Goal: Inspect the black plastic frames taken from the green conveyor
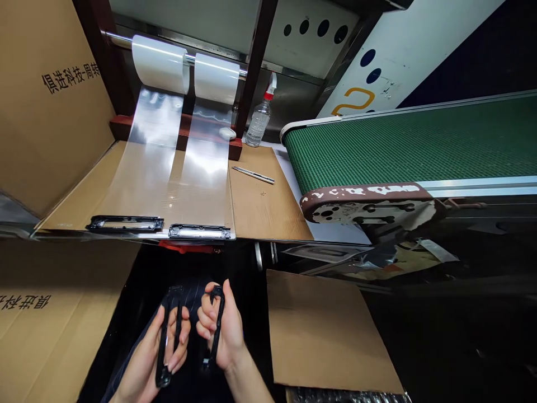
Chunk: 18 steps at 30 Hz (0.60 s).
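Note:
My left hand [153, 350] is closed around a long black plastic frame [163, 352] with an open slot down its middle. A similar narrow black plastic frame [218, 324] is gripped in my right hand [229, 330], held upright between thumb and fingers. Both hands are above my lap, a short gap apart. At the table's front edge lie two more black frames, one on the left [125, 224] and one on the right [199, 231]. Each lies at the end of a strip of clear film drawn from the left film roll [159, 64] and the right film roll [218, 77].
A spray bottle [258, 122] and a slim silver cutter or pen [253, 175] are on the table. To the right runs a green conveyor belt [411, 145]. Large cardboard boxes [46, 112] stand at left; a cardboard sheet [331, 330] lies low at right.

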Each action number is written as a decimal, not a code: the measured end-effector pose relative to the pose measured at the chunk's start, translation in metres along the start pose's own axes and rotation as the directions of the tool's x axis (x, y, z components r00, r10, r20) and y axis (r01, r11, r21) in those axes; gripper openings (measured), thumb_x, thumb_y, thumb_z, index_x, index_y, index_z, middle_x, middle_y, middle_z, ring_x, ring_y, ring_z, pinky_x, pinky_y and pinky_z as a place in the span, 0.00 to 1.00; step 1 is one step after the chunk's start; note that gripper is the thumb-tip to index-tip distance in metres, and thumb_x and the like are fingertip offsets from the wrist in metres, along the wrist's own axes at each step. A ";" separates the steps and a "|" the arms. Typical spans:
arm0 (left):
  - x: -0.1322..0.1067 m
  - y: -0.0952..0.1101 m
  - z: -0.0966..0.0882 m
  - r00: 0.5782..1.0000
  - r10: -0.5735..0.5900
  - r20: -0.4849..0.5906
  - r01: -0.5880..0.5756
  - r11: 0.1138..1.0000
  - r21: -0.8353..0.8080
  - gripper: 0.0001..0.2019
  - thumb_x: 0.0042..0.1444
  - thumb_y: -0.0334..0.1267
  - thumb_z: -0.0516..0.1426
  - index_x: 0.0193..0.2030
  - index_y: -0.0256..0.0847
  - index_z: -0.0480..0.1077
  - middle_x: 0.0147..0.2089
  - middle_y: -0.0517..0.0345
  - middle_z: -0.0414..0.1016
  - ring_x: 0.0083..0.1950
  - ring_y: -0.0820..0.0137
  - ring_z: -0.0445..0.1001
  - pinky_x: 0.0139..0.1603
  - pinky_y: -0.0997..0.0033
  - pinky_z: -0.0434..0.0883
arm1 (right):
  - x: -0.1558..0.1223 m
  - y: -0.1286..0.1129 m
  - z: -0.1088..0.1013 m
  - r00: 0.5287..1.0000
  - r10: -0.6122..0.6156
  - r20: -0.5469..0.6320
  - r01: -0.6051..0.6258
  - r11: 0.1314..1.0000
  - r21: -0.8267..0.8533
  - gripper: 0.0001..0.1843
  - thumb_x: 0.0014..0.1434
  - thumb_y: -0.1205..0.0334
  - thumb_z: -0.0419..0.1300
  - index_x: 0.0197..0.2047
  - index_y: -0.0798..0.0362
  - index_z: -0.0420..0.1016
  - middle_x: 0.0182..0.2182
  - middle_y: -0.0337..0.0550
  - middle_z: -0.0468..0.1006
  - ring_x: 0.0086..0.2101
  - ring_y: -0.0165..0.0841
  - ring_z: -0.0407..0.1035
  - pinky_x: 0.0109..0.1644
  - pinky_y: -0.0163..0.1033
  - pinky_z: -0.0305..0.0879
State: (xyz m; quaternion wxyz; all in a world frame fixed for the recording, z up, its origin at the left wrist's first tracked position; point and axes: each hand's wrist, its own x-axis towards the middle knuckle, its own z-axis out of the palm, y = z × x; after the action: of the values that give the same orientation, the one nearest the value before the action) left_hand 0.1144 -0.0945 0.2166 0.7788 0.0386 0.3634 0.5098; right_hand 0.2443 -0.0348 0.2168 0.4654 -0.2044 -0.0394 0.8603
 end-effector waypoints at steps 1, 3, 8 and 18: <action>0.000 -0.001 0.002 1.000 0.009 -0.013 -0.009 1.000 0.003 0.19 0.57 0.55 0.58 0.41 0.39 0.70 0.29 0.59 0.66 0.18 0.79 0.53 0.19 0.77 0.58 | 0.000 0.000 0.000 1.000 0.001 0.003 -0.001 1.000 -0.008 0.24 0.54 0.39 0.62 0.35 0.54 0.71 0.14 0.27 0.56 0.15 0.21 0.37 0.14 0.24 0.46; 0.001 -0.002 0.004 0.999 0.024 -0.029 -0.024 1.000 0.014 0.20 0.55 0.56 0.59 0.40 0.39 0.69 0.28 0.61 0.65 0.16 0.81 0.50 0.17 0.79 0.54 | -0.001 0.001 0.001 1.000 0.000 0.006 0.000 1.000 -0.019 0.24 0.54 0.39 0.62 0.35 0.54 0.72 0.13 0.27 0.55 0.14 0.21 0.37 0.14 0.24 0.45; 0.001 -0.004 0.004 0.999 0.032 -0.022 -0.031 0.997 0.067 0.22 0.57 0.60 0.54 0.38 0.39 0.67 0.22 0.64 0.60 0.14 0.83 0.44 0.15 0.80 0.48 | -0.001 0.003 0.002 1.000 0.008 0.011 -0.007 0.997 -0.071 0.24 0.55 0.38 0.60 0.34 0.53 0.72 0.14 0.28 0.55 0.14 0.20 0.37 0.14 0.24 0.45; 0.003 -0.009 0.004 0.998 0.058 -0.036 -0.051 0.983 0.177 0.23 0.59 0.62 0.49 0.37 0.41 0.62 0.20 0.65 0.59 0.14 0.82 0.41 0.14 0.80 0.45 | -0.002 0.007 0.003 1.000 0.015 0.025 -0.012 0.993 -0.117 0.25 0.56 0.37 0.59 0.34 0.52 0.72 0.13 0.28 0.54 0.14 0.20 0.38 0.14 0.23 0.47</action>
State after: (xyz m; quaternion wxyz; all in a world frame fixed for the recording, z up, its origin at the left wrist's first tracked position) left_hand 0.1240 -0.0953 0.2138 0.7504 0.1067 0.4217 0.4976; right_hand 0.2387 -0.0399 0.2189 0.4464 -0.2204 -0.0944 0.8621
